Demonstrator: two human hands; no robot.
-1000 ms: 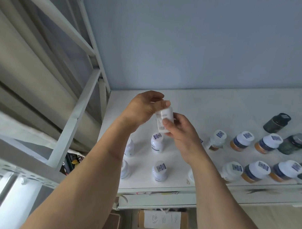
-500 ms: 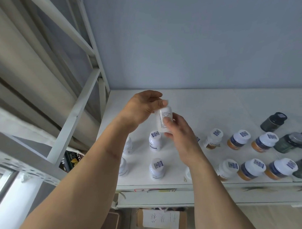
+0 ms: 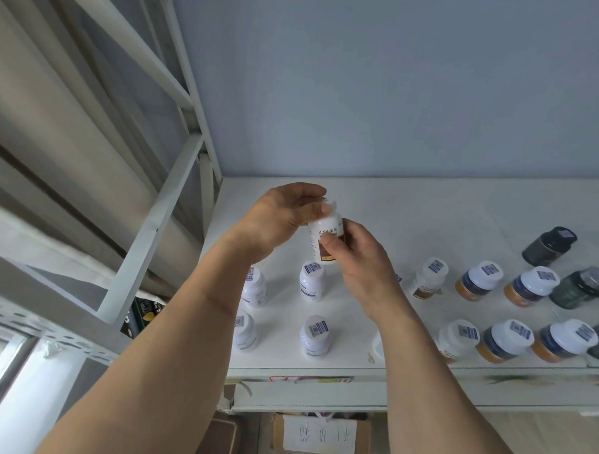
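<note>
Since a moment ago the small white plastic bottle [image 3: 320, 233] has turned label-forward; right hand [image 3: 361, 263] grips its body, left hand [image 3: 278, 219] pinches its cap, so capping or labelling is probably unfinished.

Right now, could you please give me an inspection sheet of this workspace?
Surface: white shelf top, bottles standing along its front.
Job's things: white plastic bottle with a brown label, held above the shelf.
Clutter: small white bottles with barcode stickers on their caps, left; orange-and-blue white-capped bottles and dark green bottles, right.
Grippers: left hand curls its fingers over its top; right hand pinches the body.
Cables: nothing seen.
Surroundings: white metal rack frame, left; pale blue wall behind; cardboard box with a handwritten sheet below.
</note>
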